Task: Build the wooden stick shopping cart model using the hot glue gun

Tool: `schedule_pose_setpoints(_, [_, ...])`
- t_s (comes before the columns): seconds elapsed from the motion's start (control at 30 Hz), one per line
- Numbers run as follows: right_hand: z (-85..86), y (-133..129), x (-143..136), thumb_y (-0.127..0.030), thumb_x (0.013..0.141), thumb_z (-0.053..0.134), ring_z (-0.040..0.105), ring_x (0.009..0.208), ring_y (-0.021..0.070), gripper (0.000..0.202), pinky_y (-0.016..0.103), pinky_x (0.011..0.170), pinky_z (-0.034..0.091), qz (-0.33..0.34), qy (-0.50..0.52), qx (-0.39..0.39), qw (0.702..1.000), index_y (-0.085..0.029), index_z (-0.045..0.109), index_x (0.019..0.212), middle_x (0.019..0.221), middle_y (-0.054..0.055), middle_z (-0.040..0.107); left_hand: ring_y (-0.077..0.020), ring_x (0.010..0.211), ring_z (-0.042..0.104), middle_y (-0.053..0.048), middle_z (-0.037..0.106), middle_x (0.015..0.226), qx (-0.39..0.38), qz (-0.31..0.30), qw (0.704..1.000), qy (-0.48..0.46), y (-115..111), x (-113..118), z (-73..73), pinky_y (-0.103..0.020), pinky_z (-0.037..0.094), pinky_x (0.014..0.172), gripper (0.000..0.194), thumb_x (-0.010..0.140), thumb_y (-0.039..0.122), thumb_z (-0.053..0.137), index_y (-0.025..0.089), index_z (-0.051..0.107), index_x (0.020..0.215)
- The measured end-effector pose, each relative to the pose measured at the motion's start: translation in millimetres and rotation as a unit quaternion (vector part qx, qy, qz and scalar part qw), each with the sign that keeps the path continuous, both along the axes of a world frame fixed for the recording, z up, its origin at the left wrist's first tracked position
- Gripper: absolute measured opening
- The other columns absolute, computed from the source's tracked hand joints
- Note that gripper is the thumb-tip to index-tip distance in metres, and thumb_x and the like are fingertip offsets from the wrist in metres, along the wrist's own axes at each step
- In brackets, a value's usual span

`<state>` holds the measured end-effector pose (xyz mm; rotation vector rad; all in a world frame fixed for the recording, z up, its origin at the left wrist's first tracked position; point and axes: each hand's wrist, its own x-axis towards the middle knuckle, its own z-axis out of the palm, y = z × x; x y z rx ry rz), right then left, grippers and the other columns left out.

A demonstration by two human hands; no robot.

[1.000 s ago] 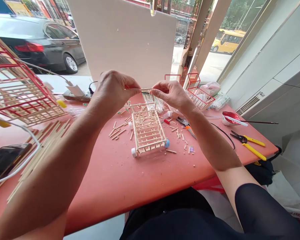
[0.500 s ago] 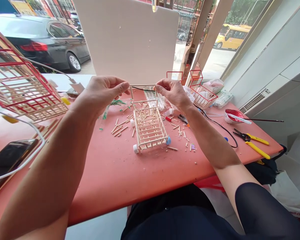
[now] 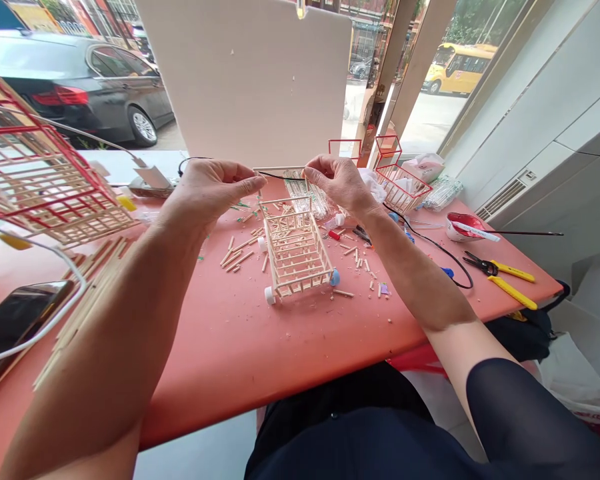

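Observation:
A small cart point(image 3: 303, 267) built of thin wooden sticks stands on the red table, with bottle caps as wheels: white caps point(image 3: 269, 295) on its left and a blue cap point(image 3: 335, 277) at front right. At its far end, uprights rise to a thin crossbar point(image 3: 283, 168). My left hand point(image 3: 215, 190) is closed in a pinch at the left end of this crossbar. My right hand point(image 3: 340, 183) pinches the right end, thumb against the fingers. The fingertips partly hide both corners. A black cord point(image 3: 283, 177) runs behind, between the hands.
Loose cut sticks point(image 3: 237, 257) lie around the cart. Right are yellow-handled pliers point(image 3: 500, 277) and a cup of red paint point(image 3: 463, 228). A red-trimmed stick frame point(image 3: 55, 173) and a phone point(image 3: 20, 327) are at left. A white board point(image 3: 255, 87) stands behind.
The whole view has shifted slightly. My left hand has tilted a little, its fingers now lower over the corner. My right hand keeps its pinch, and the cart stays in place.

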<state>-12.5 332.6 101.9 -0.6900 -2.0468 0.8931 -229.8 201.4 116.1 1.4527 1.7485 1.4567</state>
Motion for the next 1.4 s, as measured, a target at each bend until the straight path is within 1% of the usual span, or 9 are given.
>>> schedule_pose_setpoints(0.17, [2.4, -4, 0, -0.041, 0.102, 0.075, 0.061, 0.089, 0.0153, 0.025, 0.034, 0.093, 0.053, -0.004, -0.023, 0.015, 1.000, -0.018, 0.069, 0.095, 0.091, 0.002, 0.068, -0.0136, 0.072, 0.058, -0.003, 0.076, 0.076, 0.004, 0.017, 1.000, -0.013, 4, 0, -4.1, -0.031, 0.048, 0.071, 0.017, 0.078, 0.030, 0.091, 0.017, 0.086, 0.087])
schedule_pose_setpoints(0.3, [0.2, -4, 0, -0.047, 0.101, 0.076, 0.062, 0.089, 0.0157, 0.031, 0.036, 0.093, 0.053, 0.002, -0.020, 0.015, 1.000, -0.018, 0.068, 0.094, 0.093, 0.003, 0.070, -0.0136, 0.070, 0.058, -0.002, 0.074, 0.072, 0.002, 0.024, 1.000, -0.012, 2, 4, -1.8, -0.031, 0.049, 0.072, 0.010, 0.079, 0.027, 0.087, 0.018, 0.084, 0.081])
schedule_pose_setpoints(0.47, [-3.9, -1, 0, -0.059, 0.098, 0.078, 0.065, 0.090, 0.0177, 0.041, 0.037, 0.094, 0.056, -0.005, -0.021, 0.018, 1.000, -0.020, 0.068, 0.093, 0.095, 0.004, 0.074, -0.0132, 0.071, 0.059, -0.002, 0.078, 0.076, 0.011, 0.009, 1.000, 0.005, 2, 1, -4.7, -0.029, 0.050, 0.072, 0.018, 0.079, 0.034, 0.089, 0.018, 0.087, 0.088])
schedule_pose_setpoints(0.57, [-4.6, 0, 1, -0.060, 0.096, 0.080, 0.065, 0.092, 0.0183, 0.041, 0.037, 0.095, 0.057, -0.009, -0.026, 0.026, 0.999, -0.021, 0.069, 0.094, 0.095, 0.004, 0.074, -0.0120, 0.068, 0.056, -0.002, 0.077, 0.075, 0.010, 0.013, 1.000, 0.003, 4, -1, -6.3, -0.029, 0.049, 0.070, 0.018, 0.079, 0.032, 0.089, 0.017, 0.087, 0.088])
schedule_pose_setpoints(0.7, [-4.2, 1, 2, -0.050, 0.100, 0.078, 0.065, 0.093, 0.0186, 0.031, 0.036, 0.095, 0.058, -0.012, -0.033, 0.040, 0.999, -0.020, 0.071, 0.097, 0.095, 0.005, 0.074, -0.0106, 0.064, 0.051, 0.000, 0.073, 0.071, 0.017, 0.019, 1.000, 0.005, 5, -2, -7.6, -0.029, 0.047, 0.068, 0.023, 0.078, 0.035, 0.089, 0.016, 0.087, 0.091])
schedule_pose_setpoints(0.87, [-4.0, 0, 3, -0.030, 0.107, 0.068, 0.064, 0.091, 0.0162, 0.016, 0.034, 0.093, 0.055, -0.016, -0.041, 0.052, 0.998, -0.016, 0.071, 0.099, 0.096, 0.004, 0.074, -0.0119, 0.067, 0.054, -0.002, 0.073, 0.073, 0.040, 0.005, 0.999, -0.001, 6, -3, -10.4, -0.028, 0.049, 0.070, 0.029, 0.071, 0.039, 0.089, 0.015, 0.087, 0.088])
schedule_pose_setpoints(1.2, [-6.7, 0, 2, -0.020, 0.107, 0.067, 0.061, 0.087, 0.0137, 0.010, 0.032, 0.091, 0.054, -0.018, -0.038, 0.061, 0.997, -0.015, 0.070, 0.099, 0.094, 0.003, 0.073, -0.0107, 0.065, 0.052, 0.000, 0.070, 0.069, 0.040, 0.013, 0.999, -0.003, 4, 4, -5.5, -0.027, 0.045, 0.068, 0.029, 0.065, 0.041, 0.087, 0.017, 0.087, 0.082])
schedule_pose_setpoints(1.3, [-7.9, 1, 1, -0.021, 0.107, 0.067, 0.061, 0.086, 0.0136, 0.010, 0.032, 0.090, 0.053, -0.019, -0.041, 0.065, 0.997, -0.014, 0.071, 0.099, 0.093, 0.003, 0.073, -0.0110, 0.065, 0.051, 0.001, 0.067, 0.065, 0.030, 0.035, 0.999, -0.017, 1, 11, -1.4, -0.028, 0.046, 0.071, 0.021, 0.065, 0.036, 0.084, 0.018, 0.084, 0.076])
schedule_pose_setpoints(1.4, [-8.7, 2, 2, -0.025, 0.107, 0.068, 0.060, 0.086, 0.0140, 0.012, 0.032, 0.090, 0.054, -0.021, -0.045, 0.072, 0.996, -0.015, 0.071, 0.100, 0.093, 0.003, 0.073, -0.0116, 0.064, 0.051, 0.001, 0.067, 0.065, 0.035, 0.035, 0.999, -0.020, 1, 12, -2.5, -0.030, 0.048, 0.073, 0.023, 0.064, 0.038, 0.084, 0.019, 0.084, 0.075])
